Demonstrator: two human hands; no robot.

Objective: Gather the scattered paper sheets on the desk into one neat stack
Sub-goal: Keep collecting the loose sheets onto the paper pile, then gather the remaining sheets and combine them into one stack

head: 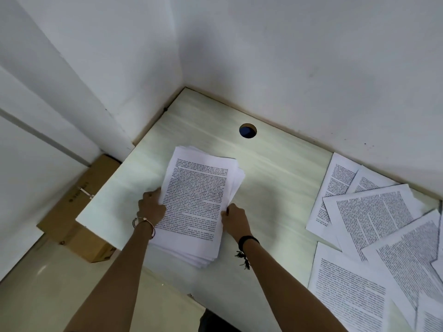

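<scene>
While both hands' fingers [153,196] pinch the fanned paper stack [196,204], squeezing unevenly could skew sheets off the desk [275,168].

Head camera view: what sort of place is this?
Probably an office or study corner: a pale desk with a round cable hole against white walls, a stack of printed pages and loose sheets on it, a cardboard box beside it.
</scene>
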